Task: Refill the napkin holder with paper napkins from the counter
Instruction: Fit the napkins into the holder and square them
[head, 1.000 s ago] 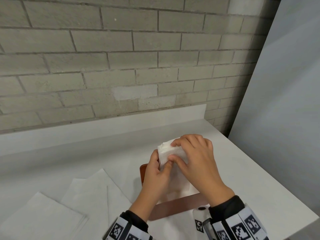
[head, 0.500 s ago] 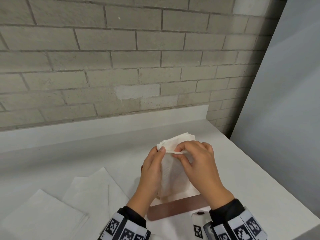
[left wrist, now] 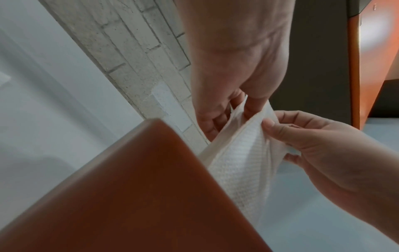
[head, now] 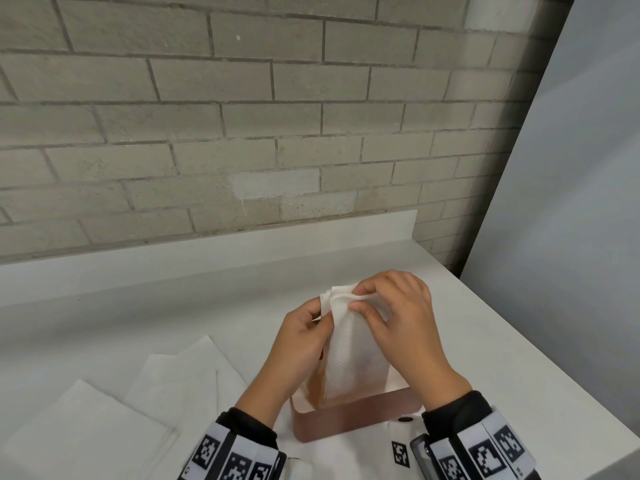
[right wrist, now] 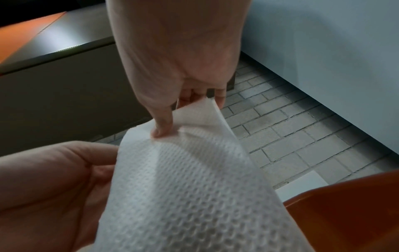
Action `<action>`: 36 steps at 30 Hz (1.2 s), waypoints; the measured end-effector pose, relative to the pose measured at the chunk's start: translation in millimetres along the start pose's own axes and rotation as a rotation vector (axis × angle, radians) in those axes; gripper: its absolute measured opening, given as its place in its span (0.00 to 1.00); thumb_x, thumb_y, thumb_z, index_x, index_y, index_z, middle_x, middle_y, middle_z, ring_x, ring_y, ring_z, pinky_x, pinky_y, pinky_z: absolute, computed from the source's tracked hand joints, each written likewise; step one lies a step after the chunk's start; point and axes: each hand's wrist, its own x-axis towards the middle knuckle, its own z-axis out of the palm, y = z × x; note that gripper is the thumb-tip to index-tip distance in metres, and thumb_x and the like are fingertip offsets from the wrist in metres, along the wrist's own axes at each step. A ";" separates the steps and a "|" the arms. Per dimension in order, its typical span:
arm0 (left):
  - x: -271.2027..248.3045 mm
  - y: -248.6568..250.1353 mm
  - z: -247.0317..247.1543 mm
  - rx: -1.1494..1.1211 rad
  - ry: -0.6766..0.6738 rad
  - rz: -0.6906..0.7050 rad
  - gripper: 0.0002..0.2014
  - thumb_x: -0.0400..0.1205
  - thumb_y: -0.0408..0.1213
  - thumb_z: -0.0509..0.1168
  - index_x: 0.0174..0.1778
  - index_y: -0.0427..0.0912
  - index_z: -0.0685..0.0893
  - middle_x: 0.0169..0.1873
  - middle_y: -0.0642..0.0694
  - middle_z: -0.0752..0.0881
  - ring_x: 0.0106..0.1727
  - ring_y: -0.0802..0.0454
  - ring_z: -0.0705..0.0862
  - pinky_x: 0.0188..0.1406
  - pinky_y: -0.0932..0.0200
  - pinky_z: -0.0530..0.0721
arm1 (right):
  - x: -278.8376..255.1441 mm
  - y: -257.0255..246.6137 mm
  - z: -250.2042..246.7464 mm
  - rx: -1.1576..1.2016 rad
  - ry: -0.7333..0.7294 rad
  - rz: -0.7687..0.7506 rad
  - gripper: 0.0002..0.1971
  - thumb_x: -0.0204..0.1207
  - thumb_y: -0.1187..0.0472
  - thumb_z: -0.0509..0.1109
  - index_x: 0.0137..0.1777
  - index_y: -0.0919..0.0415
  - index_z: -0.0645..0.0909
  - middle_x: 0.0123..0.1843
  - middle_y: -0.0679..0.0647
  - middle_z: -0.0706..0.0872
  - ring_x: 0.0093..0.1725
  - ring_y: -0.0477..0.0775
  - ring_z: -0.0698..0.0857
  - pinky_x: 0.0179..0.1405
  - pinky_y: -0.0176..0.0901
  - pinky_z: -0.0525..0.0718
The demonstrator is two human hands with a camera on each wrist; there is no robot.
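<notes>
A brown napkin holder (head: 349, 422) stands on the white counter near its front edge; its curved wall (left wrist: 134, 196) fills the lower left wrist view. A stack of white embossed napkins (head: 349, 355) stands upright in it, its top well above the rim. My left hand (head: 304, 337) pinches the stack's upper left corner, with paper between its fingers (left wrist: 248, 109). My right hand (head: 398, 317) pinches the top edge from the right, thumb (right wrist: 162, 126) pressed on the front sheet (right wrist: 183, 187). The stack's foot is hidden inside the holder.
Loose white napkins (head: 187, 375) and a flat pile (head: 86, 434) lie on the counter (head: 173, 306) to the left of the holder. A brick wall (head: 242, 133) rises behind the backsplash. The counter's right edge (head: 554, 375) runs close by, beside a grey panel.
The napkin stack has risen higher out of the holder and my hands have shifted on its top; the right hand went from covering the top to pinching the edge.
</notes>
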 end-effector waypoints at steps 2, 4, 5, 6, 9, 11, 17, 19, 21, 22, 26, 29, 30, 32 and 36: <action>-1.6 1.5 0.1 0.028 0.001 0.014 0.10 0.83 0.35 0.63 0.55 0.48 0.88 0.46 0.45 0.92 0.48 0.44 0.90 0.53 0.42 0.86 | 1.0 0.0 -1.1 -0.027 0.013 -0.014 0.04 0.72 0.52 0.72 0.45 0.47 0.83 0.42 0.37 0.82 0.49 0.43 0.78 0.59 0.36 0.65; -2.5 3.4 0.2 0.039 -0.009 0.027 0.10 0.84 0.34 0.63 0.56 0.47 0.88 0.46 0.47 0.92 0.49 0.47 0.91 0.54 0.45 0.87 | 1.8 0.1 -1.8 -0.038 0.015 -0.036 0.07 0.72 0.49 0.70 0.48 0.47 0.84 0.40 0.34 0.79 0.48 0.44 0.77 0.59 0.37 0.66; -2.4 3.2 -0.2 0.042 -0.013 0.034 0.10 0.84 0.34 0.62 0.56 0.47 0.88 0.46 0.47 0.92 0.49 0.48 0.91 0.54 0.46 0.87 | 1.9 0.7 -2.0 -0.043 0.013 -0.046 0.09 0.72 0.49 0.69 0.50 0.47 0.85 0.40 0.35 0.79 0.47 0.45 0.78 0.59 0.39 0.66; -2.2 3.2 -0.5 0.046 -0.015 0.039 0.10 0.84 0.34 0.62 0.57 0.47 0.87 0.47 0.47 0.92 0.49 0.48 0.91 0.54 0.47 0.88 | 2.1 1.5 -1.9 -0.052 0.012 -0.053 0.10 0.72 0.48 0.69 0.51 0.47 0.85 0.40 0.37 0.80 0.47 0.46 0.78 0.58 0.40 0.67; -1.5 2.1 -1.5 0.051 -0.012 0.044 0.11 0.84 0.35 0.62 0.57 0.48 0.87 0.46 0.47 0.92 0.49 0.48 0.91 0.55 0.45 0.88 | 2.4 3.3 -1.9 -0.074 0.015 -0.071 0.12 0.72 0.48 0.68 0.52 0.48 0.88 0.39 0.44 0.82 0.46 0.47 0.76 0.59 0.41 0.67; -0.9 0.4 -1.9 0.053 -0.011 0.036 0.11 0.85 0.34 0.61 0.57 0.49 0.87 0.47 0.46 0.92 0.49 0.46 0.90 0.56 0.42 0.87 | 2.6 3.9 -1.8 -0.069 0.023 -0.072 0.10 0.71 0.49 0.69 0.49 0.47 0.88 0.39 0.44 0.82 0.46 0.46 0.76 0.59 0.39 0.66; -1.1 -4.6 -5.2 0.002 -0.055 -0.013 0.12 0.86 0.35 0.59 0.58 0.50 0.87 0.49 0.42 0.91 0.54 0.37 0.88 0.58 0.38 0.83 | -0.6 3.7 -3.0 -0.024 0.073 -0.046 0.04 0.68 0.50 0.74 0.39 0.49 0.86 0.43 0.47 0.81 0.50 0.46 0.75 0.58 0.38 0.65; -1.5 -5.8 -6.8 -0.049 -0.072 -0.039 0.12 0.86 0.37 0.58 0.57 0.46 0.87 0.51 0.38 0.90 0.56 0.36 0.87 0.59 0.41 0.83 | -1.8 4.2 -3.1 -0.008 0.068 -0.051 0.05 0.68 0.51 0.73 0.37 0.50 0.84 0.43 0.46 0.82 0.50 0.46 0.76 0.57 0.38 0.66; -1.6 -8.0 -8.6 -0.096 -0.094 -0.064 0.13 0.86 0.39 0.58 0.57 0.44 0.87 0.53 0.36 0.89 0.58 0.36 0.87 0.61 0.41 0.82 | -3.4 4.8 -3.1 0.021 0.057 -0.057 0.06 0.69 0.51 0.70 0.36 0.51 0.83 0.40 0.42 0.83 0.49 0.44 0.77 0.60 0.36 0.65; -1.5 -9.0 -9.2 -0.120 -0.104 -0.077 0.14 0.85 0.39 0.58 0.57 0.42 0.87 0.54 0.36 0.89 0.58 0.37 0.87 0.62 0.42 0.82 | -4.3 5.1 -3.1 0.038 0.052 -0.052 0.05 0.69 0.52 0.70 0.36 0.51 0.83 0.39 0.41 0.84 0.49 0.43 0.77 0.62 0.34 0.64; 0.9 -13.8 -10.7 -0.209 -0.094 -0.118 0.15 0.85 0.38 0.57 0.56 0.34 0.86 0.55 0.31 0.87 0.54 0.40 0.87 0.55 0.50 0.84 | -8.2 7.1 -1.5 0.118 0.026 -0.009 0.03 0.68 0.53 0.70 0.36 0.49 0.82 0.37 0.37 0.81 0.50 0.33 0.75 0.63 0.26 0.61; 2.2 -16.7 -10.8 -0.225 -0.075 -0.130 0.14 0.85 0.37 0.58 0.54 0.35 0.87 0.52 0.30 0.87 0.51 0.39 0.85 0.50 0.51 0.83 | -10.1 9.3 -0.5 0.195 -0.032 0.066 0.04 0.67 0.51 0.72 0.39 0.46 0.80 0.41 0.35 0.79 0.54 0.31 0.74 0.60 0.22 0.63; 2.5 -16.9 -10.7 -0.220 -0.066 -0.131 0.13 0.85 0.37 0.59 0.52 0.37 0.88 0.50 0.31 0.87 0.50 0.39 0.84 0.49 0.50 0.82 | -10.3 9.8 -0.7 0.206 -0.053 0.083 0.04 0.66 0.51 0.74 0.40 0.45 0.81 0.42 0.36 0.79 0.55 0.33 0.74 0.59 0.21 0.63; 3.1 -15.9 -10.0 -0.209 -0.040 -0.131 0.13 0.84 0.39 0.60 0.49 0.41 0.90 0.47 0.33 0.87 0.49 0.40 0.83 0.48 0.49 0.82 | -9.6 9.9 -2.6 0.200 -0.084 0.083 0.03 0.65 0.51 0.75 0.37 0.44 0.85 0.42 0.35 0.78 0.55 0.32 0.74 0.58 0.19 0.63; 5.1 -9.6 -7.9 -0.203 0.005 -0.108 0.12 0.84 0.41 0.61 0.46 0.44 0.90 0.44 0.34 0.85 0.45 0.40 0.82 0.46 0.47 0.81 | -6.6 6.5 -6.4 0.164 -0.114 0.072 0.06 0.63 0.50 0.76 0.40 0.47 0.89 0.43 0.33 0.76 0.55 0.31 0.71 0.61 0.22 0.61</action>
